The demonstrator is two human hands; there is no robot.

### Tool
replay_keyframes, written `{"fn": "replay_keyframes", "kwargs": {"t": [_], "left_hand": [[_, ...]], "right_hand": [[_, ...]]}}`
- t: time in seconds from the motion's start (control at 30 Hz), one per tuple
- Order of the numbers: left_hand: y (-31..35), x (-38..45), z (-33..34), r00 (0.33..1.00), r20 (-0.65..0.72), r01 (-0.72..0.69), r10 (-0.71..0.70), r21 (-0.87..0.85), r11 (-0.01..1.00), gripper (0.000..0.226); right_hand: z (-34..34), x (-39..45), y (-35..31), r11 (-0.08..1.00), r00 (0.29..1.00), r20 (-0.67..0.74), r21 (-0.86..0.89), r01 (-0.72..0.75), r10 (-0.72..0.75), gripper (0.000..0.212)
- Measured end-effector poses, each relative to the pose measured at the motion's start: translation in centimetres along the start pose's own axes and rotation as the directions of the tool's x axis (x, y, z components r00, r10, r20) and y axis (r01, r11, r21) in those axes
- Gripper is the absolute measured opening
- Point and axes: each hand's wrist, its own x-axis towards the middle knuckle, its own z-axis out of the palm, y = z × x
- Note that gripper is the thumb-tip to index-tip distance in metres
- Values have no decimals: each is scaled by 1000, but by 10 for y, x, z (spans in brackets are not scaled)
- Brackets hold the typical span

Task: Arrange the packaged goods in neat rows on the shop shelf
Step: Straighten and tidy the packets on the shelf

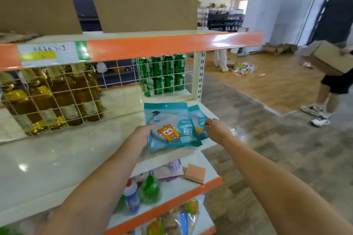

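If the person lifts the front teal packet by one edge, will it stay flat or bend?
The front teal packet is probably floppy: it is a thin, glossy pouch lying flat on the shelf. It may slide easily, since both surfaces look smooth. It seems light, as the left hand touches only its edge.

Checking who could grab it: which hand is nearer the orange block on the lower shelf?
Right, narrowly. The right hand is above the orange block, at the teal packets; the left hand is up-left.

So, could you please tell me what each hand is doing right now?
Left hand: grips the large teal cartoon pouch.
Right hand: pinches the smaller teal pouch.
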Motion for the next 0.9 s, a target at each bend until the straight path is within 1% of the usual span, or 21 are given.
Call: {"fn": "replay_keyframes", "kwargs": {"t": [0.1, 0.23, 0.33, 0.53, 0.67, 0.77, 0.83, 0.9], "left_hand": [[8, -5, -19, 999, -42, -11, 10, -38, 999, 27], [8, 1, -44, 995, -94, 13, -17, -42, 999, 30], [5, 8, -56, 993, -111, 20, -26, -59, 998, 25], [-7, 22, -72, 993, -113, 32, -44, -107, 994, 29], [-16, 26, -79, 990, -131, 37, -50, -97, 995, 34], [-24, 28, -80, 985, -160, 52, -66, -89, 995, 32], [-27, 31, -79, 978, -202, 40, -51, -59, 997, 34], [-27, 33, -77, 971, -239, 14, -15, -9, 1000, 35]], "right_hand": [[2, 15, -19, 999, 999, 2, 29, 33, -33, 28], [11, 26, -43, 997, 997, 23, 31, 74, -75, 29], [19, 32, -56, 995, 994, 48, 26, 94, -95, 29], [24, 40, -74, 996, 993, 79, 27, 81, -83, 33], [30, 43, -85, 994, 991, 92, -46, 99, -95, 34], [32, 46, -92, 984, 987, 116, -121, 130, -116, 35], [34, 50, -95, 972, 983, 118, -172, 162, -143, 36], [35, 54, -97, 974, 982, 120, -159, 161, -143, 35]]}}
